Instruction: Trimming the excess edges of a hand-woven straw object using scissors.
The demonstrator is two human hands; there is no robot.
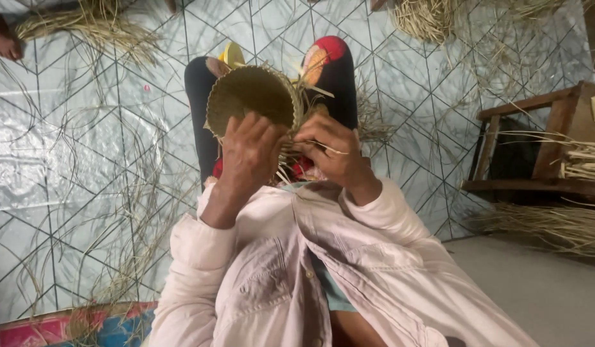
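Observation:
A round woven straw basket (pixel 249 96) rests over my knees, its flat woven face toward me. My left hand (pixel 249 154) grips its lower rim, fingers curled over the weave. Just to the right, my right hand (pixel 332 151) pinches a thin straw strand (pixel 329 149) at the basket's edge, where loose ends stick out. My legs in dark trousers with red flower print (pixel 329 58) stretch away under the basket. Pale pink sleeves cover both forearms.
A silvery floor mat (pixel 85 160) with a diamond line pattern is strewn with loose straw. Straw bundles (pixel 98 26) lie at the top left and top right. A wooden stool (pixel 541 141) holding straw stands at the right. Part of another person (pixel 2 38) shows at the top left.

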